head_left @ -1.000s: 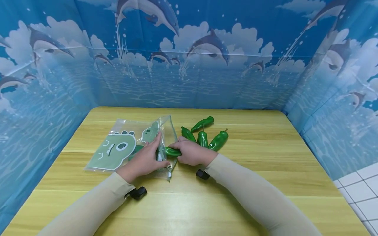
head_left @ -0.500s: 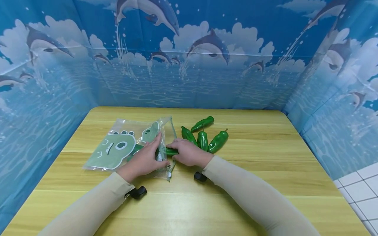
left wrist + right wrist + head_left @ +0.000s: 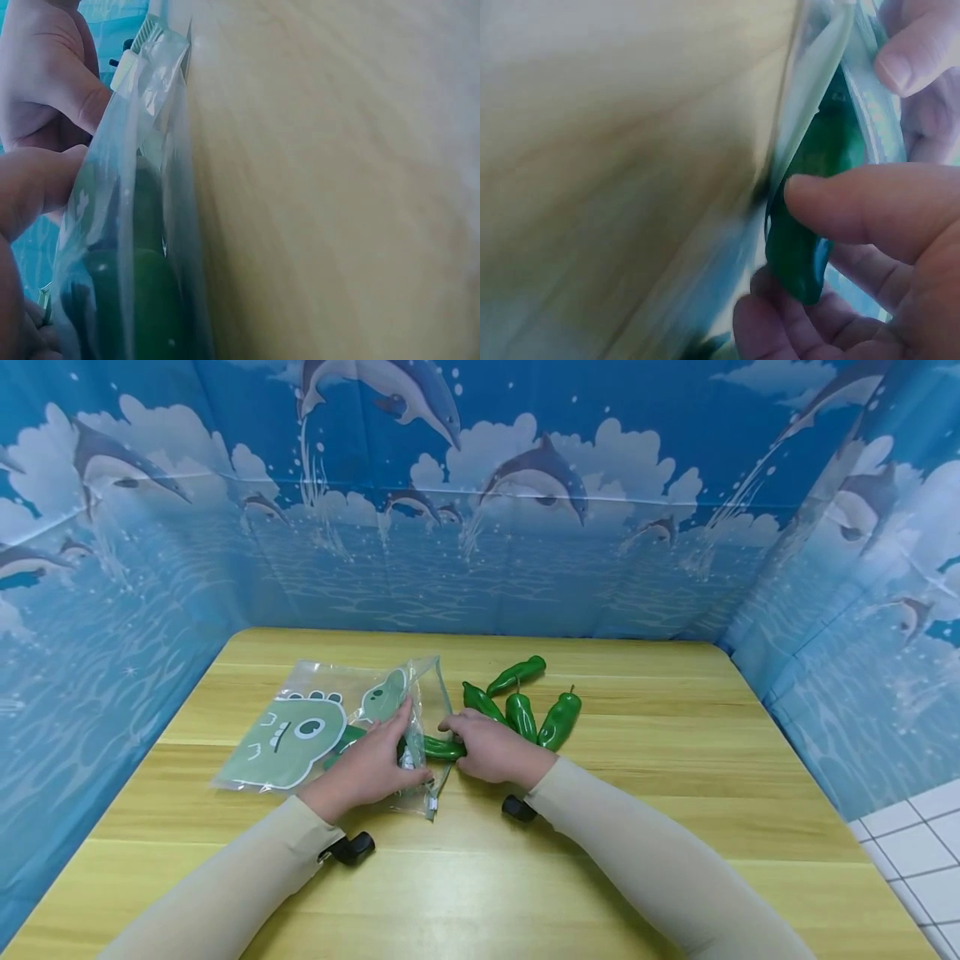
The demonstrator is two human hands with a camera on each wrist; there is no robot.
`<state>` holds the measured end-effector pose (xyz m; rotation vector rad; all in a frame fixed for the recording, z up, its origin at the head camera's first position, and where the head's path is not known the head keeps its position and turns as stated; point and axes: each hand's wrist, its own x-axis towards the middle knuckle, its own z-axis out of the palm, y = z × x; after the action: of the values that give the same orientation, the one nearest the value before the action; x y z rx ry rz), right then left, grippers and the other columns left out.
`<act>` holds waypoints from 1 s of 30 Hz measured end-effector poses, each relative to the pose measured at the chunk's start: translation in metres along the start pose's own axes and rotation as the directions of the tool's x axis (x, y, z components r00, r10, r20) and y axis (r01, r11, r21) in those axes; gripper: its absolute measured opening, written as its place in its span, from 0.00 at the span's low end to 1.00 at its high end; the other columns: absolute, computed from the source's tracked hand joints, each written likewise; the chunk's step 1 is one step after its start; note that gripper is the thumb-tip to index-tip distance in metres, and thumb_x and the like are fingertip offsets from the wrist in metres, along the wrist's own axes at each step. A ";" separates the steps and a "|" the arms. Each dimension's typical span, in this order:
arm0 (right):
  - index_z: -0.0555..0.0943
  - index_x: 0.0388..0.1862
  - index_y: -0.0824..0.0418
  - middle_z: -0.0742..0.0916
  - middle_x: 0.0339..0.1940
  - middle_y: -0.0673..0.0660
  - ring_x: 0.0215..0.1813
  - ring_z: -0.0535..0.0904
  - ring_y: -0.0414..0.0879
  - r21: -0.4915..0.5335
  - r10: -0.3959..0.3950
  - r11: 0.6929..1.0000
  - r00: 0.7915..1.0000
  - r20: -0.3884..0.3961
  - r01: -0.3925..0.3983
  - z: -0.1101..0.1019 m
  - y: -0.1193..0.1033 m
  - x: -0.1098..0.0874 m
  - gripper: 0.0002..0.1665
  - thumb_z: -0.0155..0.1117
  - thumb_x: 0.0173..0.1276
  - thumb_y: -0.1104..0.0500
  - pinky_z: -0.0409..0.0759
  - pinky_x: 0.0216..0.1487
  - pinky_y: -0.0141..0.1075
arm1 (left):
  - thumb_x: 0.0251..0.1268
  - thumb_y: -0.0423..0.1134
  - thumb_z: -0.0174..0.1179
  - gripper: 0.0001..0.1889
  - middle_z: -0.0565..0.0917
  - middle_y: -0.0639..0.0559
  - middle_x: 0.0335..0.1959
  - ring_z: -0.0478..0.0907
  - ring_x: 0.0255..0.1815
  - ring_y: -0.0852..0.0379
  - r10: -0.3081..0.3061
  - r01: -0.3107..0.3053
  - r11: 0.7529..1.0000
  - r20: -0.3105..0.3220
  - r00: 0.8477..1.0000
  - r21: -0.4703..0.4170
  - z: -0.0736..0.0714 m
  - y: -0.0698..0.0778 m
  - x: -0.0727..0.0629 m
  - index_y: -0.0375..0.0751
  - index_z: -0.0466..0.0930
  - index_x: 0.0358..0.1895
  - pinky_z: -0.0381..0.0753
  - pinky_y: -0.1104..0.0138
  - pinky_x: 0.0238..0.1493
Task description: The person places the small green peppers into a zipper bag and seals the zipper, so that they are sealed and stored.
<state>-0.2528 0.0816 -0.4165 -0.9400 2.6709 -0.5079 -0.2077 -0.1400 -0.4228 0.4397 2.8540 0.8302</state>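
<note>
A clear zip bag (image 3: 281, 760) with a green monster print lies on the table, its mouth toward the right. My left hand (image 3: 365, 768) rests on the bag near the mouth, fingers straight and thumb spread, the upper film raised beside them. Between thumb and fingers my right hand (image 3: 495, 748) pinches a green pepper (image 3: 810, 240), which reaches into the mouth. Through the film in the left wrist view, more green pepper (image 3: 142, 300) shows inside. Several loose green peppers lie just beyond my right hand, including a right-hand pepper (image 3: 560, 721) and a far pepper (image 3: 517, 673).
The wooden table (image 3: 637, 827) fills the area under both arms. Behind and beside it hangs a blue dolphin-print curtain (image 3: 525, 577). A zip slider (image 3: 432, 804) sits at the bag's near corner. White floor tiles (image 3: 922, 835) show at the right.
My right hand dips left toward the bag, then comes back right, with more of the pinched pepper showing again. Two loose peppers by the right wrist have turned slightly. My left hand stays put.
</note>
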 end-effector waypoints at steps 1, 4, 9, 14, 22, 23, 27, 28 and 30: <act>0.76 0.74 0.59 0.80 0.72 0.60 0.72 0.78 0.54 -0.014 -0.003 1.000 1.000 -0.006 0.003 0.000 0.000 0.000 0.32 0.71 0.71 0.64 0.77 0.72 0.48 | 0.63 0.59 0.73 0.64 0.49 0.43 0.88 0.49 0.85 0.27 -0.003 0.003 1.000 0.000 1.000 -0.002 0.000 0.000 0.000 0.43 0.34 0.88 0.58 0.39 0.81; 0.80 0.68 0.61 0.84 0.67 0.59 0.69 0.80 0.53 -0.043 -0.025 0.999 0.999 -0.021 0.024 0.002 0.002 0.001 0.26 0.70 0.72 0.63 0.78 0.72 0.47 | 0.63 0.59 0.73 0.64 0.49 0.43 0.88 0.49 0.85 0.27 -0.002 0.002 1.000 -0.001 1.000 -0.006 0.000 -0.001 0.000 0.43 0.34 0.88 0.58 0.40 0.82; 0.81 0.69 0.61 0.85 0.66 0.59 0.69 0.80 0.53 -0.032 -0.038 0.999 0.999 -0.024 0.037 0.001 0.002 0.002 0.24 0.68 0.75 0.61 0.78 0.72 0.47 | 0.63 0.59 0.73 0.64 0.47 0.45 0.88 0.48 0.85 0.27 -0.008 0.008 1.000 0.001 1.000 -0.028 0.000 -0.003 0.000 0.45 0.32 0.88 0.57 0.40 0.82; 0.81 0.70 0.59 0.84 0.67 0.58 0.69 0.80 0.52 0.031 -0.030 0.999 0.999 -0.035 0.031 0.000 0.001 0.005 0.24 0.67 0.77 0.61 0.78 0.71 0.47 | 0.63 0.59 0.73 0.65 0.45 0.48 0.89 0.48 0.85 0.27 -0.014 0.014 0.999 -0.001 1.000 -0.049 -0.001 -0.004 -0.001 0.49 0.30 0.88 0.57 0.40 0.82; 0.83 0.68 0.58 0.87 0.66 0.56 0.69 0.81 0.53 0.139 -0.015 0.990 0.999 -0.041 0.020 0.001 -0.007 0.012 0.23 0.67 0.76 0.61 0.80 0.69 0.48 | 0.64 0.57 0.73 0.64 0.46 0.45 0.88 0.56 0.85 0.36 0.024 -0.025 0.996 -0.011 1.000 -0.084 -0.001 -0.004 -0.003 0.46 0.32 0.88 0.67 0.42 0.78; 0.83 0.68 0.58 0.87 0.65 0.56 0.69 0.81 0.52 0.144 -0.010 0.990 0.999 -0.039 0.015 0.001 -0.007 0.013 0.23 0.68 0.76 0.60 0.81 0.68 0.47 | 0.64 0.57 0.73 0.64 0.47 0.44 0.88 0.57 0.85 0.36 0.026 -0.027 0.996 -0.013 1.000 -0.088 -0.001 -0.004 -0.003 0.46 0.32 0.88 0.68 0.42 0.77; 0.83 0.68 0.58 0.87 0.66 0.56 0.69 0.81 0.52 0.167 0.026 0.986 0.999 -0.036 -0.020 0.002 -0.009 0.013 0.23 0.67 0.77 0.61 0.80 0.69 0.48 | 0.64 0.57 0.73 0.63 0.47 0.45 0.88 0.57 0.85 0.37 0.021 -0.022 0.996 -0.016 1.000 -0.088 -0.001 -0.004 -0.002 0.46 0.33 0.88 0.67 0.42 0.78; 0.83 0.68 0.58 0.87 0.66 0.56 0.70 0.81 0.52 0.169 0.037 0.985 0.999 -0.035 -0.031 0.001 -0.008 0.012 0.23 0.67 0.77 0.61 0.80 0.70 0.48 | 0.64 0.57 0.73 0.63 0.47 0.45 0.88 0.57 0.85 0.37 0.020 -0.021 0.996 -0.016 1.000 -0.089 -0.001 -0.004 -0.002 0.46 0.32 0.88 0.68 0.42 0.78; 0.83 0.68 0.58 0.86 0.66 0.56 0.70 0.81 0.52 0.167 0.054 0.985 0.998 -0.037 -0.048 0.001 -0.007 0.012 0.22 0.66 0.77 0.62 0.79 0.71 0.48 | 0.64 0.57 0.73 0.63 0.47 0.46 0.88 0.56 0.85 0.37 0.020 -0.021 0.995 -0.014 1.000 -0.093 -0.002 -0.004 -0.002 0.46 0.32 0.88 0.67 0.42 0.78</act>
<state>-0.2574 0.0688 -0.4156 -0.8199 2.6326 -0.7329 -0.2071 -0.1450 -0.4238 0.4535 2.8130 0.9684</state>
